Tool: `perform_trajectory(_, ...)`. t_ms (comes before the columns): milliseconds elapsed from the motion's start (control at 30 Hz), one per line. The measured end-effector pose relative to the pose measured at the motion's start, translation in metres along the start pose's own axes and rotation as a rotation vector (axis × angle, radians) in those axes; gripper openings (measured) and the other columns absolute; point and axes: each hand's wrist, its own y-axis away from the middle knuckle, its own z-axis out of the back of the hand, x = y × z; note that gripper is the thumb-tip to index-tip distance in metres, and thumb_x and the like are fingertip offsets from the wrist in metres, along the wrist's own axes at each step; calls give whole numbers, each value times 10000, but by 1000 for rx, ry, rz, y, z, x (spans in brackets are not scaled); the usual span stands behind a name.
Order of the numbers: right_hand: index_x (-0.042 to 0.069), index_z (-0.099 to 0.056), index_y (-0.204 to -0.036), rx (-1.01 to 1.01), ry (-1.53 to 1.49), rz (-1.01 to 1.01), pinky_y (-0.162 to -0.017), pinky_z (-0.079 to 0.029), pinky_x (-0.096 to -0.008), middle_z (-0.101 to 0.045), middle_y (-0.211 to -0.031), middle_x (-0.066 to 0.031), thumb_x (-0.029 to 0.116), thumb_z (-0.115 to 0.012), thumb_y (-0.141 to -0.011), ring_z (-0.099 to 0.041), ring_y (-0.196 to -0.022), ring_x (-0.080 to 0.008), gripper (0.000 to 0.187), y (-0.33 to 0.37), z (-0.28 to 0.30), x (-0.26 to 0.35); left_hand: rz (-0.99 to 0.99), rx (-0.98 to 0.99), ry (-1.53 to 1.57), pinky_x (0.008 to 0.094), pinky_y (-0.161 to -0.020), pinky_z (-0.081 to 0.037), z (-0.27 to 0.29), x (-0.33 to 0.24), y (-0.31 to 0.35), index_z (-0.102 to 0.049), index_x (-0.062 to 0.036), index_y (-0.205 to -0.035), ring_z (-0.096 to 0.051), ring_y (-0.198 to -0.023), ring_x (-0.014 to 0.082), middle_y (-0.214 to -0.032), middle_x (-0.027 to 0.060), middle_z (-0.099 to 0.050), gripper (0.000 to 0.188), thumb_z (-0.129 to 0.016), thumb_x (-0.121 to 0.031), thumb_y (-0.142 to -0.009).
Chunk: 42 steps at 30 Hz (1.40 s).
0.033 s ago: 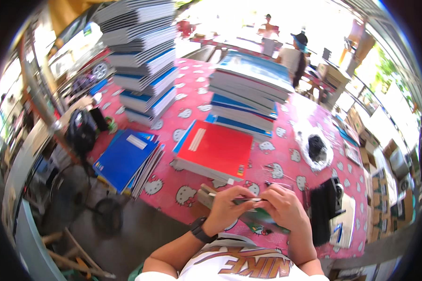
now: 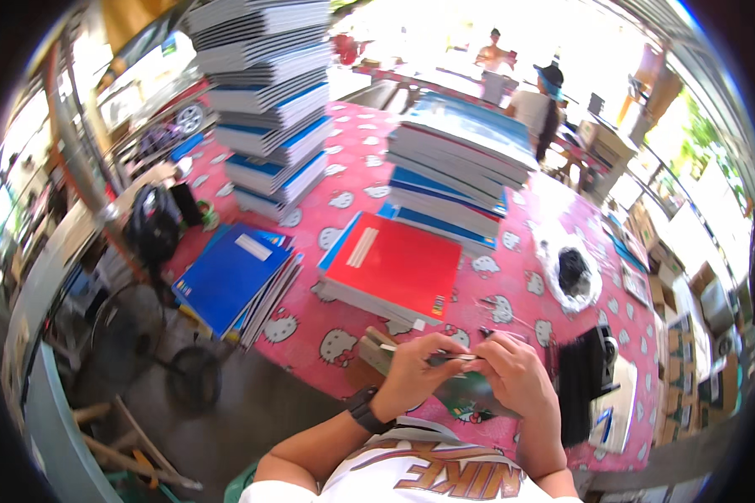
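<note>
At the table's near edge, my left hand [image 2: 424, 369] and my right hand [image 2: 512, 373] meet, fingertips pinched together. Between them is something small and thin, too hidden to name. A dark watch band circles my left wrist. Below the hands lies a shiny green sheet-like thing [image 2: 470, 396], partly covered by them. Just beyond stands a stack of notebooks with a red cover [image 2: 394, 264] on top. Beside my left hand is a light wooden or cardboard piece [image 2: 377, 350]. A black, strap-like thing [image 2: 575, 390] lies right of my right hand.
Tall notebook piles [image 2: 268, 109] and a second pile [image 2: 466, 138] rise at the back. Blue notebooks [image 2: 233, 277] sit at the left edge. A white plastic bag with black contents [image 2: 572, 272] is at right, beside a pink patterned cloth [image 2: 344, 184]. Two people work farther off.
The view has shifted slightly, so the table and piles sit a little farther right and lower. Both hands remain together in nearly the same pinch.
</note>
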Motion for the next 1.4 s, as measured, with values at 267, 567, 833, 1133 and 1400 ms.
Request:
perform_trajectory(267, 12, -531, -1158, -114, -15, -88, -824, -453, -397, -593, -1089, -142, 282, -655, -817, -577, -995, -300, 451, 0, 5, -6, -50, -250, -128, 283, -669, -468, 16, -3, -3, -590, -38, -1006, -584, -754, 120, -843, 44, -618, 213, -620, -212, -887)
perform_trajectory(567, 35, -546, -1206, -392, -148, -549, -826, -450, -330, -585, -1173, -94, 358, -660, -838, -565, -1034, -201, 503, 91, 34, -71, -332, -1143, 131, 270, -684, -460, 249, -85, -6, -612, -14, -993, -581, -761, 122, -898, 45, -617, 186, -564, -176, -915)
perform_trajectory(833, 2, -616, -1059, -195, -47, -487, -798, -465, -306, -633, -1035, -111, 98, -674, -777, -600, -932, -199, 303, 85, 1, -85, 544, -1390, -1387, 427, -803, -478, 460, 28, 37, -623, -163, -1071, -592, -936, 278, -1002, 90, -619, 233, -608, -209, -843)
perform_trajectory(1133, -10, -621, -997, -100, -122, -502, -826, -459, -356, -639, -983, -158, 93, -681, -759, -597, -942, -307, 266, 72, -8, -77, 453, -408, -1537, 552, -959, -344, 330, 80, 8, -507, -143, -1288, -412, -1226, 299, -1399, 77, -414, 688, -669, -510, -729)
perform_trajectory(1400, -7, -621, -1001, -46, -185, -557, -795, -462, -351, -637, -946, -145, 86, -679, -759, -594, -886, -303, 265, 72, -18, -73, 418, -320, -1665, 455, -935, -380, 313, 71, -6, -551, -92, -1221, -472, -1119, 291, -1188, 95, -556, 792, -771, -518, -591)
